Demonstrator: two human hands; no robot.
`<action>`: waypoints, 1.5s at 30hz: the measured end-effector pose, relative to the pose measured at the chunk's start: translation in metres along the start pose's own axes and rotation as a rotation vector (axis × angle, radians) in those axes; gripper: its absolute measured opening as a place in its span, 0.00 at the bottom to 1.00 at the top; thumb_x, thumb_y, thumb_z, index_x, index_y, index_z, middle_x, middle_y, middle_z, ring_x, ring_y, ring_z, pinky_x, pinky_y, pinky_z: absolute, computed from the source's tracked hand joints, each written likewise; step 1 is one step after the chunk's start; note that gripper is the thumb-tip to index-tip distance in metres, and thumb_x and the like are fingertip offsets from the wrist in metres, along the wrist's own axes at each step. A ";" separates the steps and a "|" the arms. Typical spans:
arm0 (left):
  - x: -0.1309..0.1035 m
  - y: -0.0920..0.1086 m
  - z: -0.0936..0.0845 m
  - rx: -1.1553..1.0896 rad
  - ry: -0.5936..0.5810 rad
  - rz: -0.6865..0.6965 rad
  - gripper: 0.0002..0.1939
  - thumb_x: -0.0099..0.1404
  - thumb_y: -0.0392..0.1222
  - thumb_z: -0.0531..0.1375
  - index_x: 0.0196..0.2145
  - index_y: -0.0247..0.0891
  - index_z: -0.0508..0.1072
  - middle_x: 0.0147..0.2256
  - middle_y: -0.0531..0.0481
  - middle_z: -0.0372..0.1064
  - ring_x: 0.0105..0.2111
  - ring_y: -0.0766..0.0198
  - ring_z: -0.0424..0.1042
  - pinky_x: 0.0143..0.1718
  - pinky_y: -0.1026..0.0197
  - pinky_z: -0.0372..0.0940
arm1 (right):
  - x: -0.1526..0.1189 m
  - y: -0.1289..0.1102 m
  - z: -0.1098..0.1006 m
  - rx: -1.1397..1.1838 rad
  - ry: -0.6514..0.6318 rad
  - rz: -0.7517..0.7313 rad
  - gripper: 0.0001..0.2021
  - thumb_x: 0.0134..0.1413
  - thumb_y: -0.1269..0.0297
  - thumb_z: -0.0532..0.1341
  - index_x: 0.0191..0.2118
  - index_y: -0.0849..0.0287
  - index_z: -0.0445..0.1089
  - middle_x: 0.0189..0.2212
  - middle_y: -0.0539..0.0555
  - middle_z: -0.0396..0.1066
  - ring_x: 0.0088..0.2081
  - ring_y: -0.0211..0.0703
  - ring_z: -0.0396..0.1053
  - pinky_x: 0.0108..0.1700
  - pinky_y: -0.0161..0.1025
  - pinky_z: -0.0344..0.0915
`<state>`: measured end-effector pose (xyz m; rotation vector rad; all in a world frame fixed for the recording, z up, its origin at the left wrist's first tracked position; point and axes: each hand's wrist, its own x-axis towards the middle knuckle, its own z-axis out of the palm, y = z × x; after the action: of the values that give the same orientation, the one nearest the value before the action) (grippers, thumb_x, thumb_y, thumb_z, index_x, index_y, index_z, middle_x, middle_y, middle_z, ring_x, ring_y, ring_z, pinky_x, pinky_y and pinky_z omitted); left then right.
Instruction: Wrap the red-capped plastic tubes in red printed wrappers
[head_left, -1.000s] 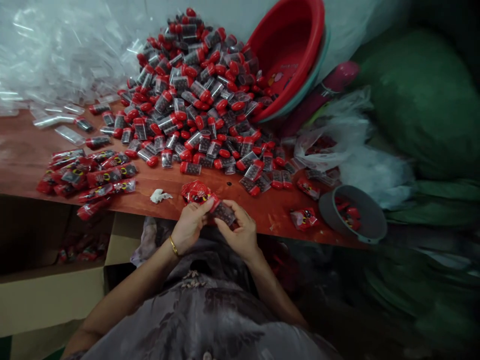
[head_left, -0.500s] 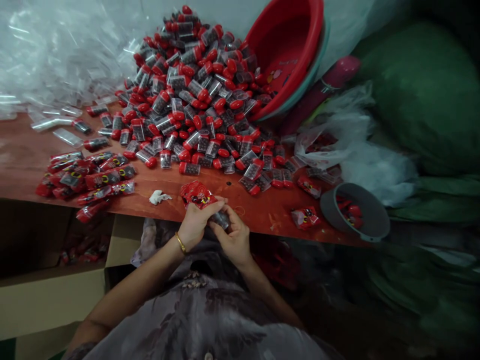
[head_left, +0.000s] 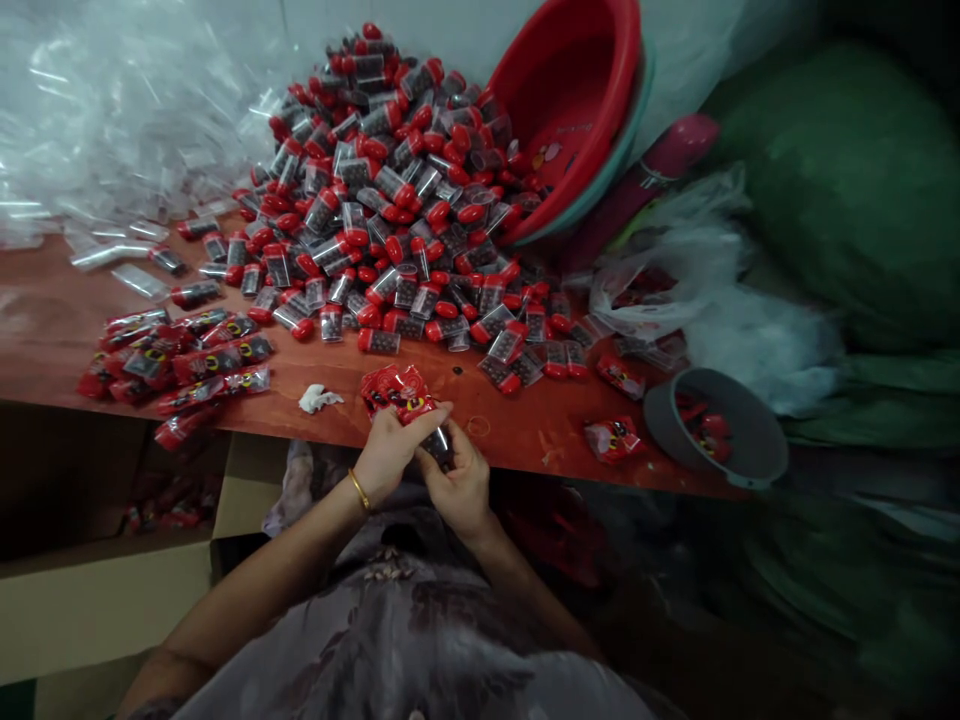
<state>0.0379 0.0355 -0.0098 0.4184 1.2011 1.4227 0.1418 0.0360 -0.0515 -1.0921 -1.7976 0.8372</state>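
Observation:
My left hand (head_left: 385, 455), with a gold bangle at the wrist, is closed over the near edge of a red printed wrapper (head_left: 394, 385). In my right hand (head_left: 461, 485) is a small clear tube of dark contents (head_left: 437, 445), gripped between thumb and fingers. The tube's upper end meets the left fingertips and the wrapper; whether it is inside the wrapper is hidden. Beyond the hands rises a large heap of similar clear tubes with red caps (head_left: 405, 200). A crumpled white scrap (head_left: 320, 398) lies left of the wrapper.
Filled red packets (head_left: 217, 355) lie at left, above an open cardboard box (head_left: 112, 590). Clear empty tubes (head_left: 142, 110) are heaped behind. A red basin (head_left: 634, 60) leans at the back. To the right are a grey bowl (head_left: 667, 430), a packet (head_left: 611, 438) and plastic bags (head_left: 742, 340).
The right fingers have shifted slightly down and left around the tube, and more of its dark contents shows. The left hand keeps its hold by the wrapper. The view has moved slightly.

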 end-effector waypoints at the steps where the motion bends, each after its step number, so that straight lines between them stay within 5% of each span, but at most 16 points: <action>1: 0.001 0.000 0.001 0.021 -0.006 -0.004 0.14 0.44 0.46 0.70 0.26 0.33 0.78 0.24 0.49 0.74 0.26 0.65 0.69 0.32 0.64 0.63 | -0.001 0.002 0.001 -0.033 0.017 -0.012 0.19 0.52 0.57 0.61 0.50 0.55 0.67 0.37 0.58 0.76 0.36 0.49 0.75 0.37 0.44 0.73; 5: 0.003 0.000 0.002 0.023 -0.036 0.007 0.14 0.43 0.45 0.70 0.27 0.33 0.78 0.25 0.50 0.74 0.27 0.66 0.69 0.32 0.65 0.64 | 0.002 0.003 0.000 -0.002 0.050 0.008 0.19 0.50 0.55 0.62 0.47 0.57 0.67 0.39 0.60 0.75 0.40 0.52 0.74 0.40 0.45 0.72; 11: 0.003 0.003 0.000 0.026 -0.132 -0.053 0.24 0.51 0.55 0.65 0.39 0.34 0.78 0.17 0.53 0.68 0.13 0.71 0.61 0.14 0.68 0.56 | 0.007 -0.002 -0.012 0.530 -0.256 0.332 0.13 0.58 0.51 0.54 0.34 0.56 0.65 0.22 0.46 0.68 0.15 0.32 0.62 0.18 0.31 0.61; 15: -0.004 -0.004 0.000 0.016 -0.210 -0.092 0.30 0.53 0.61 0.61 0.45 0.35 0.75 0.13 0.58 0.61 0.09 0.71 0.59 0.10 0.68 0.55 | 0.002 -0.003 -0.010 0.648 -0.199 0.421 0.17 0.57 0.48 0.55 0.28 0.58 0.63 0.19 0.44 0.64 0.13 0.27 0.56 0.15 0.28 0.53; 20: -0.010 -0.019 -0.002 0.059 -0.152 -0.116 0.27 0.50 0.60 0.64 0.35 0.31 0.76 0.11 0.62 0.51 0.08 0.70 0.59 0.09 0.68 0.59 | -0.002 0.000 0.001 0.709 -0.132 0.488 0.19 0.56 0.47 0.56 0.26 0.58 0.62 0.16 0.43 0.59 0.12 0.26 0.49 0.13 0.27 0.45; 24: -0.009 -0.015 -0.005 0.037 -0.173 -0.101 0.25 0.51 0.56 0.65 0.38 0.32 0.75 0.11 0.62 0.53 0.09 0.71 0.58 0.10 0.67 0.60 | 0.001 0.000 -0.002 0.772 -0.210 0.458 0.16 0.56 0.49 0.57 0.29 0.58 0.64 0.19 0.44 0.61 0.14 0.28 0.54 0.15 0.28 0.51; 27: -0.008 -0.004 -0.004 -0.034 -0.099 -0.031 0.25 0.52 0.55 0.64 0.42 0.33 0.73 0.16 0.58 0.64 0.11 0.73 0.56 0.09 0.68 0.59 | 0.006 -0.001 -0.011 0.782 -0.350 0.382 0.14 0.56 0.50 0.58 0.34 0.57 0.67 0.25 0.47 0.67 0.20 0.31 0.62 0.24 0.31 0.62; 30: -0.008 0.002 -0.003 -0.072 -0.079 0.000 0.24 0.51 0.54 0.65 0.39 0.33 0.73 0.23 0.52 0.71 0.13 0.74 0.55 0.08 0.68 0.58 | 0.011 -0.002 -0.017 0.706 -0.384 0.339 0.13 0.56 0.52 0.58 0.32 0.58 0.68 0.26 0.48 0.70 0.20 0.32 0.66 0.26 0.32 0.63; 36: -0.011 -0.008 -0.011 -0.044 -0.110 0.021 0.20 0.51 0.55 0.65 0.32 0.33 0.74 0.14 0.59 0.59 0.12 0.73 0.55 0.10 0.69 0.57 | 0.018 -0.006 -0.004 0.550 -0.313 0.339 0.17 0.56 0.51 0.57 0.25 0.58 0.65 0.19 0.46 0.67 0.15 0.32 0.64 0.19 0.31 0.60; 39: -0.011 -0.007 -0.014 -0.048 -0.061 0.085 0.18 0.51 0.52 0.67 0.31 0.34 0.74 0.20 0.54 0.68 0.18 0.71 0.65 0.20 0.67 0.65 | 0.022 -0.008 0.003 0.367 -0.239 0.261 0.18 0.57 0.51 0.56 0.23 0.57 0.64 0.16 0.46 0.65 0.16 0.33 0.63 0.20 0.31 0.61; 42: -0.004 0.012 -0.028 -0.121 0.011 0.135 0.16 0.50 0.49 0.68 0.32 0.35 0.74 0.30 0.49 0.75 0.32 0.62 0.75 0.38 0.60 0.70 | 0.028 0.001 -0.003 -0.016 -0.124 0.029 0.14 0.58 0.53 0.56 0.34 0.58 0.70 0.27 0.52 0.74 0.30 0.41 0.71 0.35 0.38 0.68; 45: 0.010 0.051 -0.070 -0.165 0.155 0.200 0.12 0.55 0.48 0.65 0.32 0.38 0.72 0.35 0.50 0.76 0.42 0.59 0.74 0.49 0.55 0.66 | 0.027 0.026 -0.023 -0.452 -0.107 -0.174 0.18 0.59 0.57 0.54 0.50 0.60 0.68 0.51 0.62 0.69 0.54 0.52 0.64 0.56 0.50 0.58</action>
<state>-0.0479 0.0246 0.0000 0.3247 1.1786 1.7396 0.1643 0.0733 -0.0557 -1.1612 -2.2022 0.3979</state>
